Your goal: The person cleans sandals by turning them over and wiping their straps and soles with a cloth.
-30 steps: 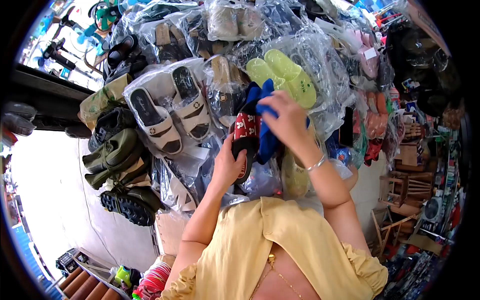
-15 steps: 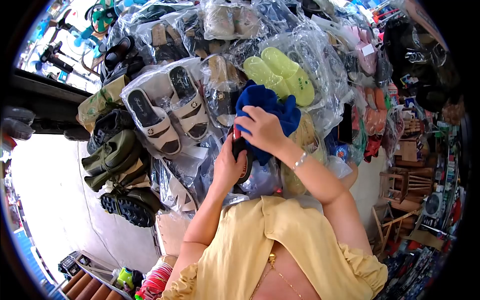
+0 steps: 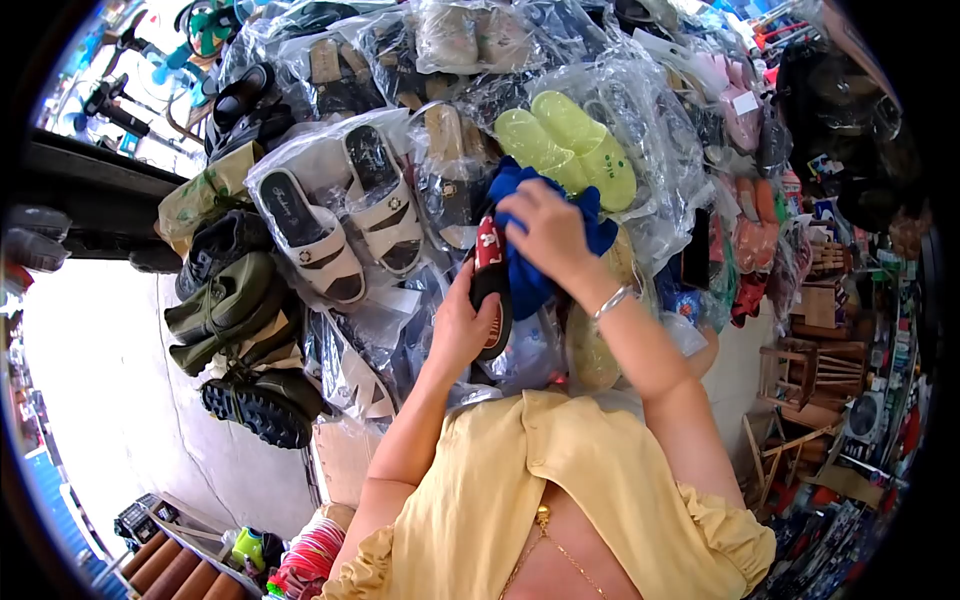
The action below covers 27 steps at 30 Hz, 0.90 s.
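Observation:
My left hand [image 3: 466, 322] grips the heel end of a black slipper [image 3: 497, 330] with a red patterned strap [image 3: 487, 250]. My right hand [image 3: 548, 232] is closed on a blue cloth [image 3: 528, 282], which lies against the slipper's strap and covers its right side. The fingertips of my right hand touch the cloth beside the strap. Behind the cloth are light green slippers [image 3: 605, 172] on plastic wrapping. To the left lie white-strapped slides [image 3: 325, 255] in a clear bag.
Olive shoes [image 3: 228, 312] and a dark-soled shoe [image 3: 262, 408] are stacked at the left. Brown wrapped sandals [image 3: 447, 180] lie beyond my left hand. Pink shoes [image 3: 738, 112] and wooden stools [image 3: 835, 365] stand at the right.
The blue cloth was first bunched over the slipper's strap, hiding it; now the red strap shows again. My right hand has moved slightly right and up with the cloth. My left hand keeps its hold.

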Tool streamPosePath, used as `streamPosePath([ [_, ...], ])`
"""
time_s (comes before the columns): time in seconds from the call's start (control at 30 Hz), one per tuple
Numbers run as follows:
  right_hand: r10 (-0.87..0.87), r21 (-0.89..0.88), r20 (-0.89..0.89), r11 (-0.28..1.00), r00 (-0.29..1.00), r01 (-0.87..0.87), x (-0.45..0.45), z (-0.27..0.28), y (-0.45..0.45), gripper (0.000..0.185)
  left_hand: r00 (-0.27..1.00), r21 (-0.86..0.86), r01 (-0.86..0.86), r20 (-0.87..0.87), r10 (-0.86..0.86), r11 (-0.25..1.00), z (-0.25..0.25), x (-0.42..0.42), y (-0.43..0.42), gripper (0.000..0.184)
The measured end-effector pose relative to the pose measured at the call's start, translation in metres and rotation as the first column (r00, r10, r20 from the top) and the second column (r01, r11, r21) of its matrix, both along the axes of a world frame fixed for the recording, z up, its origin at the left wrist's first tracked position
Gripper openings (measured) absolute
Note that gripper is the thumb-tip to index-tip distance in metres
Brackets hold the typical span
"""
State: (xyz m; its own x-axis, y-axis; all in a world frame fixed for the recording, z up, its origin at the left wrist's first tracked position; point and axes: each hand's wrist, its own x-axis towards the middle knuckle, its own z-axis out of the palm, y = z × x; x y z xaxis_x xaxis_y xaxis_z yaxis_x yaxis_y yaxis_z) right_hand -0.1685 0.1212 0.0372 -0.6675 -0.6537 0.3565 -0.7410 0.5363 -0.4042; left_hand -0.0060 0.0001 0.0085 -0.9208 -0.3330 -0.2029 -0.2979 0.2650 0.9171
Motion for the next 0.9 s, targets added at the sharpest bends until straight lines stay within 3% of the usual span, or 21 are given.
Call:
streamPosePath([
  [0.03,-0.083,0.038,0.016,0.996,0.996,0.082,-0.013,0.006,0.002,0.023,1.0,-0.002,-0.004,0.002,0.004,1.0,-0.004,0.003,0.0,0.061],
  [0.1,-0.197,-0.101,-0.073,0.977,0.978,0.189,-0.037,0.013,0.013,0.018,0.999,0.1,-0.04,-0.03,0.043,0.994,-0.015,0.001,-0.003,0.061],
  [0.13,-0.229,-0.162,0.029,0.959,0.973,0.231,-0.038,0.03,0.018,0.017,0.999,0.14,-0.041,-0.008,0.043,0.989,-0.017,0.002,-0.007,0.056],
  [0.17,-0.255,-0.222,0.021,0.942,0.967,0.253,-0.038,0.043,0.024,0.017,0.999,0.144,-0.046,-0.001,0.046,0.989,-0.019,0.003,-0.011,0.056],
  [0.23,-0.268,-0.361,-0.055,0.903,0.962,0.231,-0.039,0.067,0.039,0.02,0.994,0.445,-0.069,-0.044,0.099,0.893,-0.022,0.003,-0.016,0.042],
  [0.27,-0.267,-0.359,-0.054,0.904,0.962,0.231,-0.038,0.078,0.045,0.02,0.994,0.447,-0.071,-0.042,0.1,0.892,-0.023,0.002,-0.017,0.042],
  [0.37,-0.266,-0.431,-0.047,0.875,0.963,0.22,-0.022,0.103,0.057,0.023,0.987,0.716,-0.052,-0.068,0.143,0.696,-0.022,0.0,-0.018,0.041],
  [0.47,-0.266,-0.428,-0.193,0.889,0.944,0.163,-0.006,0.126,0.061,0.025,0.983,0.732,-0.032,-0.099,0.153,0.681,-0.019,0.0,-0.016,0.043],
  [0.57,-0.336,-0.602,-0.107,0.771,0.936,0.207,0.002,0.149,0.071,0.026,0.985,0.804,-0.051,-0.056,0.16,0.592,-0.01,0.0,-0.018,0.042],
  [0.67,-0.211,-0.601,-0.074,0.789,0.975,0.126,0.011,0.164,0.077,0.026,0.983,0.775,-0.051,-0.073,0.17,0.63,-0.02,-0.002,-0.016,0.042],
  [0.7,-0.156,-0.453,-0.127,0.887,0.979,0.083,0.013,0.169,0.074,0.028,0.983,0.776,-0.048,-0.074,0.167,0.629,-0.019,-0.003,-0.016,0.042],
  [0.77,-0.004,-0.339,0.057,0.94,0.998,0.023,0.015,0.153,0.056,0.029,0.984,0.721,-0.094,-0.038,0.174,0.687,-0.016,-0.003,-0.016,0.043],
  [0.8,0.03,-0.316,0.088,0.949,0.996,-0.001,0.014,0.132,0.044,0.035,0.984,0.721,-0.093,-0.038,0.174,0.687,-0.019,-0.003,-0.016,0.043],
  [0.83,0.059,-0.235,0.006,0.97,0.998,-0.056,0.012,0.112,0.03,0.046,0.982,0.688,-0.113,-0.031,0.185,0.717,-0.025,-0.002,-0.016,0.042],
  [0.9,0.011,-0.048,-0.006,0.999,1.0,-0.011,0.017,0.068,0.006,0.071,0.98,0.651,-0.134,-0.023,0.196,0.747,-0.033,-0.001,-0.014,0.042],
])
